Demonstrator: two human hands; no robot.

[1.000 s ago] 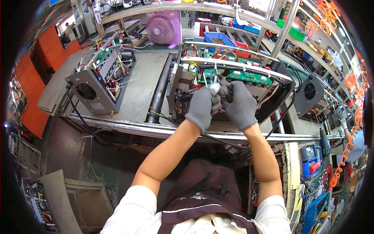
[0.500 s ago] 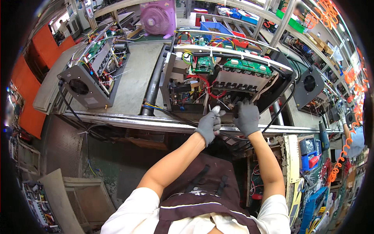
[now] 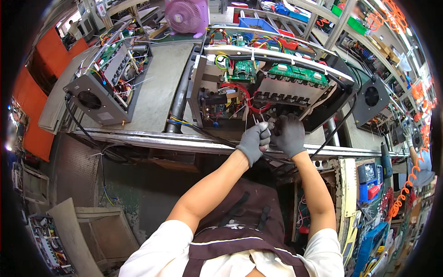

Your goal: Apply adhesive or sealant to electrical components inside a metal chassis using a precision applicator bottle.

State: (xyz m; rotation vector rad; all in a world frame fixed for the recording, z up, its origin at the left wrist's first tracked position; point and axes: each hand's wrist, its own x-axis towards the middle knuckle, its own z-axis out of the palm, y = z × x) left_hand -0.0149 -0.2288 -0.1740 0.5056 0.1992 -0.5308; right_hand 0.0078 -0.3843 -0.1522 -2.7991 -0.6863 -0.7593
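Note:
In front of me stands an open grey machine chassis (image 3: 196, 94) with green circuit boards (image 3: 295, 74), red wires (image 3: 251, 104) and a metal heat sink. At its lower front edge my left hand (image 3: 254, 142), in a grey glove, is closed with the thumb up. A thin white strip, like a cable tie (image 3: 254, 119), rises beside that thumb. Close by on the right, my gloved right hand (image 3: 290, 136) reaches into the chassis below the heat sink. Its fingers are curled in, and their tips are partly hidden in shadow among the wiring.
A similar open unit (image 3: 99, 99) stands to the left, another grey unit (image 3: 369, 97) to the right. Behind is a purple fan (image 3: 187, 17) and a blue bin (image 3: 256, 28). A black cable (image 3: 339, 127) hangs over the bench's metal edge (image 3: 152, 141). Another person's arm shows far right.
My left hand has moved right and slightly up, closer to my right hand. The right hand has shifted slightly, its fingers bent more inward. The whole view has moved a little.

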